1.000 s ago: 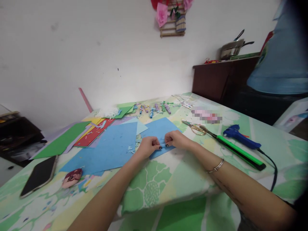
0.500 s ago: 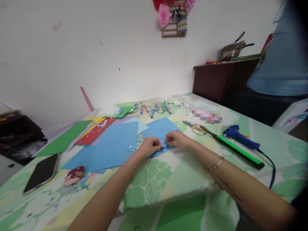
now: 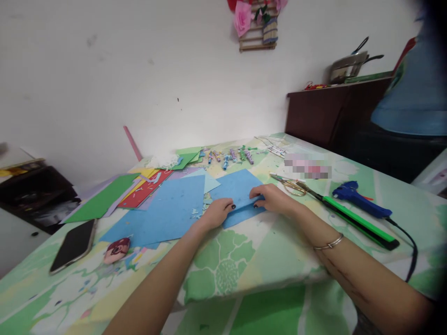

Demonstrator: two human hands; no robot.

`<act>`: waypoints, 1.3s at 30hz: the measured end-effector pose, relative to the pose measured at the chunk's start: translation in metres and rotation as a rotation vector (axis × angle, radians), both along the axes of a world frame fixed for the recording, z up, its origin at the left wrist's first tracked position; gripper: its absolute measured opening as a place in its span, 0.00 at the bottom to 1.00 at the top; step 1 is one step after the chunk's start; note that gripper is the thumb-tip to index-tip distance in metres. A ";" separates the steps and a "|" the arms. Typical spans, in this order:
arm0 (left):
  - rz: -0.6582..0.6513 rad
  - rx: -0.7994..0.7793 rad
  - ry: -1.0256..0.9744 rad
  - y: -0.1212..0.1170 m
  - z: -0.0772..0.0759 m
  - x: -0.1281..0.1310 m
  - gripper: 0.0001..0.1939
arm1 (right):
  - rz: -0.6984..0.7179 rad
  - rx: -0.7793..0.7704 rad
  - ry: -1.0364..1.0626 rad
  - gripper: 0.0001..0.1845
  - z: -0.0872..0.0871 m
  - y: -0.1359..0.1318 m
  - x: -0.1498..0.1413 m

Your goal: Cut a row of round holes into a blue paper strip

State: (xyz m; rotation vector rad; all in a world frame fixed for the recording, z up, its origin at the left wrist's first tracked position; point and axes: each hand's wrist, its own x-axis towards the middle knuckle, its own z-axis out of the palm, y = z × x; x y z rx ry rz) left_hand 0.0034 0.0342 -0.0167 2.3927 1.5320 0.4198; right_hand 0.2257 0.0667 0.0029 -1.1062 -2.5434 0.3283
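Note:
Both hands are closed on a narrow blue paper strip (image 3: 245, 203), one at each end. My left hand (image 3: 219, 213) pinches its left end, thumb on top. At the right end, my right hand (image 3: 274, 199) grips it between thumb and curled fingers. The strip lies just over a blue paper sheet (image 3: 240, 182); whether it is a separate piece or that sheet's folded edge, I cannot tell. Larger blue sheets (image 3: 174, 204) overlap to the left of my left hand, with small paper scraps (image 3: 197, 213) beside them.
At right lie gold-handled scissors (image 3: 291, 186), a green-and-black cutter (image 3: 359, 223) and a blue glue gun (image 3: 361, 200) with its cord. A phone (image 3: 73, 245) and a pink round case (image 3: 117, 250) lie at left. Small wrapped rolls (image 3: 232, 157) and coloured sheets (image 3: 104, 197) sit farther back.
My hands have moved apart, the right one shifting right with fingers more spread along the strip. More of the blue strip shows between them. The view has turned slightly left.

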 end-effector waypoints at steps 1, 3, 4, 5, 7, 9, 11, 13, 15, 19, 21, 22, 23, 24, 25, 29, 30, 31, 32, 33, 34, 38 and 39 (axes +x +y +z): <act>0.004 0.011 -0.006 0.000 0.000 -0.001 0.12 | -0.003 0.018 0.006 0.12 0.000 0.000 -0.001; 0.014 0.042 -0.022 0.002 0.000 -0.003 0.12 | -0.016 0.046 0.008 0.14 -0.002 0.000 -0.004; 0.019 0.061 -0.032 0.002 -0.001 -0.003 0.12 | -0.022 0.056 0.005 0.13 -0.003 0.000 -0.005; 0.023 0.083 -0.043 0.002 -0.001 -0.003 0.11 | -0.026 0.063 0.001 0.13 -0.004 0.001 -0.006; 0.026 0.131 -0.070 0.002 -0.002 -0.003 0.11 | -0.027 0.074 -0.008 0.11 -0.007 0.001 -0.007; 0.017 0.181 -0.099 0.001 -0.002 -0.002 0.10 | -0.026 0.086 -0.013 0.10 -0.008 0.002 -0.007; -0.003 0.227 -0.128 -0.001 -0.002 -0.002 0.08 | -0.027 0.097 -0.017 0.10 -0.010 0.003 -0.006; -0.037 0.259 -0.145 -0.003 -0.002 -0.002 0.07 | -0.030 0.107 -0.021 0.10 -0.011 0.005 -0.005; -0.079 0.280 -0.143 -0.003 -0.002 -0.003 0.06 | -0.035 0.116 -0.024 0.09 -0.013 0.006 -0.005; -0.144 0.320 -0.099 -0.002 -0.004 -0.003 0.06 | -0.032 0.129 -0.011 0.09 -0.014 0.007 -0.005; -0.157 0.345 -0.069 -0.001 -0.004 -0.001 0.05 | -0.027 0.137 0.008 0.09 -0.014 0.007 -0.005; -0.160 0.358 -0.052 -0.001 -0.004 0.000 0.05 | -0.024 0.142 0.019 0.09 -0.014 0.008 -0.005; -0.163 0.370 -0.034 0.000 -0.003 0.000 0.05 | -0.022 0.147 0.029 0.10 -0.014 0.008 -0.005; -0.167 0.381 -0.015 0.000 -0.003 0.001 0.05 | -0.019 0.153 0.037 0.10 -0.015 0.009 -0.005; -0.170 0.391 0.006 0.001 -0.004 0.002 0.06 | -0.016 0.158 0.044 0.09 -0.016 0.010 -0.004; -0.170 0.419 0.092 0.003 -0.006 0.003 0.08 | -0.010 0.184 0.058 0.08 -0.019 0.014 -0.003; -0.165 0.423 0.113 0.004 -0.006 0.004 0.08 | -0.013 0.193 0.059 0.08 -0.019 0.015 -0.003; -0.158 0.428 0.132 0.005 -0.008 0.004 0.09 | -0.016 0.204 0.060 0.08 -0.019 0.015 -0.003; -0.150 0.431 0.149 0.006 -0.009 0.004 0.09 | -0.020 0.215 0.059 0.08 -0.019 0.015 -0.002; -0.140 0.435 0.164 0.007 -0.010 0.005 0.09 | -0.023 0.227 0.055 0.09 -0.019 0.015 -0.002; -0.129 0.438 0.177 0.007 -0.011 0.005 0.10 | -0.026 0.239 0.051 0.09 -0.018 0.014 -0.003; -0.073 0.449 0.201 0.009 -0.013 0.005 0.10 | -0.029 0.302 0.027 0.08 -0.014 0.012 -0.005; -0.054 0.451 0.200 0.009 -0.014 0.005 0.10 | -0.030 0.322 0.023 0.08 -0.013 0.011 -0.006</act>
